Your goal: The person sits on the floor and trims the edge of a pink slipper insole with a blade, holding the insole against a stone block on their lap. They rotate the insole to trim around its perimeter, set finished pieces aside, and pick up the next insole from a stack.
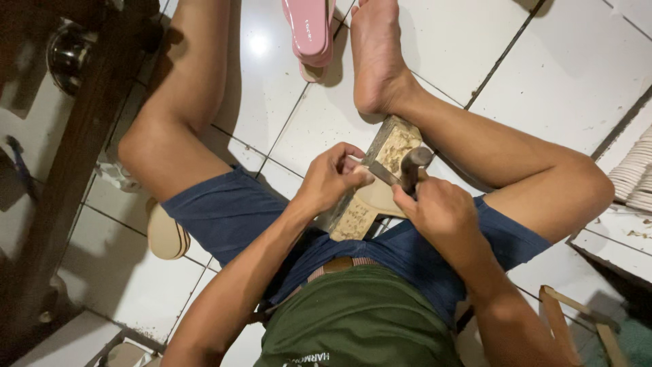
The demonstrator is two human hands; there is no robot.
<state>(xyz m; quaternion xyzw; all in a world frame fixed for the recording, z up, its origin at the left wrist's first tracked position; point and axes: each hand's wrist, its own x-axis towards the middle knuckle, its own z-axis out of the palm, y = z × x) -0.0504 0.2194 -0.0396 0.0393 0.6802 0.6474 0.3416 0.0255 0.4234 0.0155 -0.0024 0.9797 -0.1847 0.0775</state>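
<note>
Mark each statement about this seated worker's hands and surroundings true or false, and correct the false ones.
1. The right hand grips a hammer. True.
2. The left hand rests on the floor. False: it is at the sole piece on the block.
3. A pink sandal lies near the bare foot. True.
4. The floor is wooden planks. False: it is white tile.
5. The block sits between the legs. True.

Single head-worn view, looking steeply down and slightly forward, close over the pitted, tan rectangular wooden block (pixel 380 178); lap nearest below it, white tiled floor (pixel 564 75) beyond, all around it.
</note>
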